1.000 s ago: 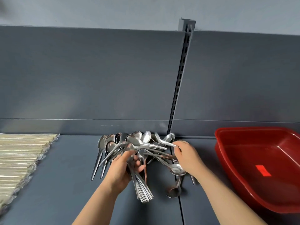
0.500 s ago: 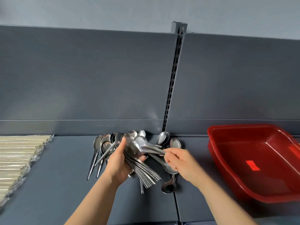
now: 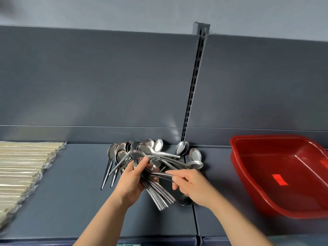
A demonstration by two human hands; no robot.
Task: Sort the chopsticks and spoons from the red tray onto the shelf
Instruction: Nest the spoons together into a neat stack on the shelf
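Note:
Several steel spoons (image 3: 156, 150) lie in a loose pile on the grey shelf (image 3: 71, 192), against its back wall. My left hand (image 3: 132, 181) grips a fanned bundle of spoons (image 3: 158, 194) by the necks, handles pointing down right. My right hand (image 3: 191, 185) pinches the handle of one spoon (image 3: 159, 174) and holds it against that bundle. One more spoon bowl (image 3: 184, 200) shows under my right wrist. Wrapped chopsticks (image 3: 23, 167) are stacked at the shelf's left end. The red tray (image 3: 248, 174) stands at the right, with only a red label inside.
A slotted upright post (image 3: 194, 86) runs up the back panel just behind the spoon pile. A seam between two shelf boards (image 3: 195, 219) passes under my right hand. The shelf's front edge (image 3: 53, 241) lies close to the bottom of the view.
My right hand has drawn one spoon out of the pile and brought it down against the bundle in my left hand. The bundle has tilted slightly lower.

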